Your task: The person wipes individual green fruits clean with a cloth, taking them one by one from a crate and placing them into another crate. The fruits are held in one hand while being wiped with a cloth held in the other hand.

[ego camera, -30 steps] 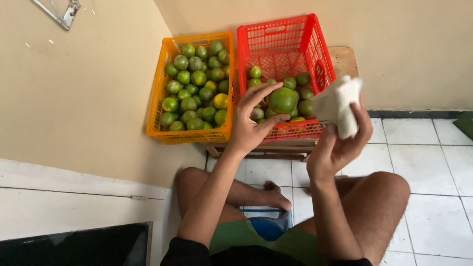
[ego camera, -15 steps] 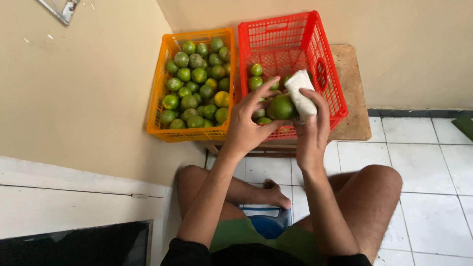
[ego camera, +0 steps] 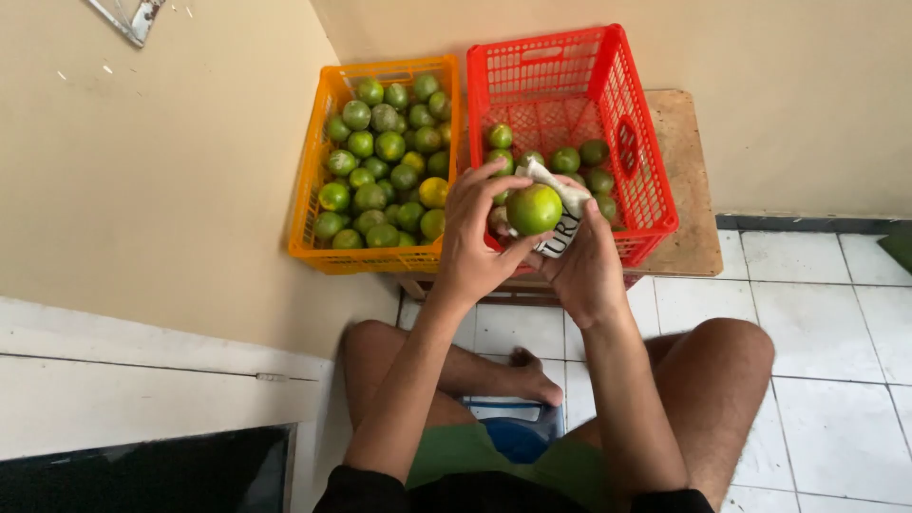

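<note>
Head cam: the left hand (ego camera: 475,242) has its fingers curled around a green lime (ego camera: 534,209), holding it just above the red crate's (ego camera: 646,190) front edge. The right hand (ego camera: 584,266) grips a white cloth (ego camera: 560,204) pressed against the lime. The orange crate (ego camera: 313,190) alongside is packed with limes.

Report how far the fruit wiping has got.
Done: a few green fruits lie in the red crate. In hand: the left hand holds one fruit while the right hand presses a white cloth to it. Left: the orange crate is nearly full.
</note>
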